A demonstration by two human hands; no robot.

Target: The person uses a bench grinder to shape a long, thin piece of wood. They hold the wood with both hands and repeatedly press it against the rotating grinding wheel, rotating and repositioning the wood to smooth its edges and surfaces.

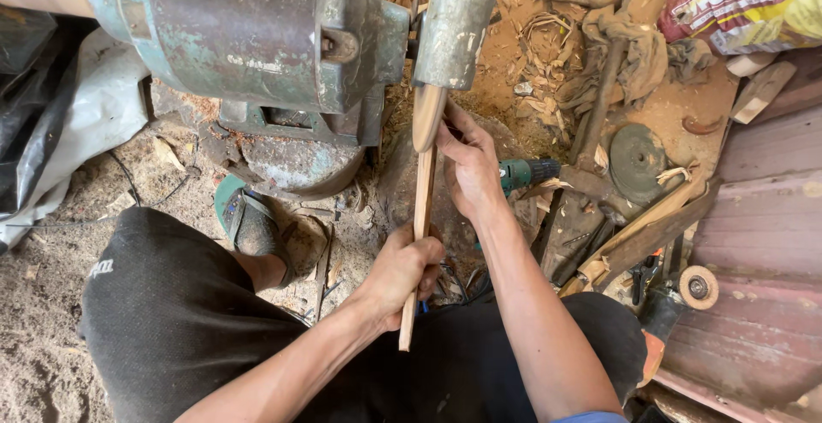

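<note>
Both hands clamp the wooden spoon blank — left hand low, right hand near centre; press lightly against the sanding wheel.

We see a long, pale wooden spoon blank, a slim flat handle widening into an oval bowl at its far end. It stands nearly upright in the view, tilted slightly, its bowl end up against the lower edge of the grey grinder guard above.
</note>
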